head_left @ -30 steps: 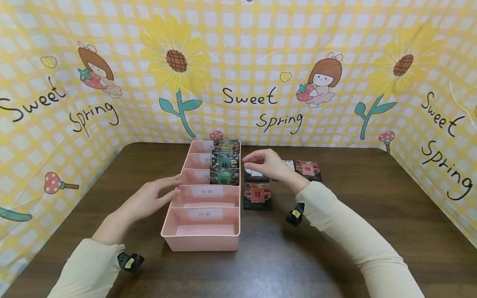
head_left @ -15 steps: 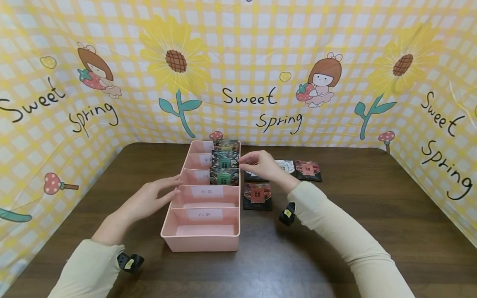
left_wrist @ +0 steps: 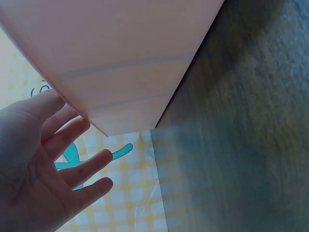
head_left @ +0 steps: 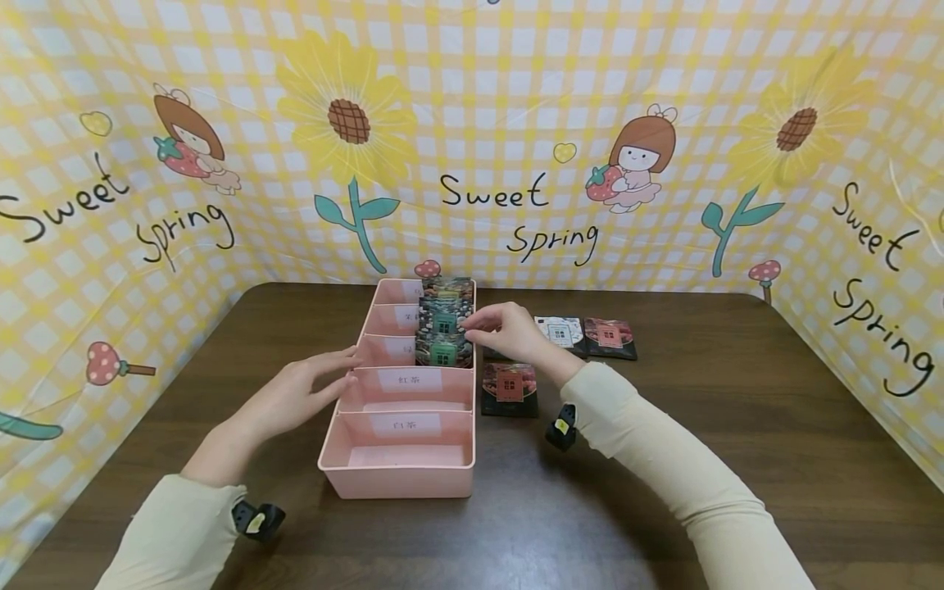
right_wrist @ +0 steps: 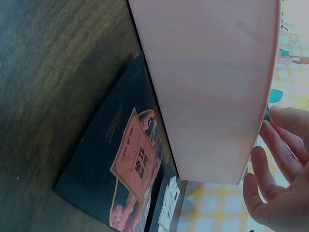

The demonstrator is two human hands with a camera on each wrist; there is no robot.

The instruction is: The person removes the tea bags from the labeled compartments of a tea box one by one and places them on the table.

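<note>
A long pink divided box (head_left: 398, 482) stands on the table, with labels inside its compartments. Dark tea packets fill the right side of the three rear compartments: a rear one (head_left: 451, 287), a teal-labelled one (head_left: 445, 322) and a green-labelled one (head_left: 442, 351). My right hand (head_left: 512, 334) reaches over the right rim, thumb and forefinger pinching a dark packet edge (right_wrist: 267, 115); which of the two nearer packets it belongs to, I cannot tell. My left hand (head_left: 288, 395) rests its fingertips against the left rim, other fingers spread loosely in the left wrist view.
Right of the box lie a red-labelled tea packet (head_left: 509, 389), a white-patterned one (head_left: 562, 332) and another red one (head_left: 610, 338). The right hand mostly hides one more packet. A yellow checked cloth (head_left: 487, 123) rises behind the table (head_left: 664, 459).
My right hand has moved left, from above the loose packets to over the box's right rim at the packets inside. The white-patterned packet shows more fully. The left hand has stayed still.
</note>
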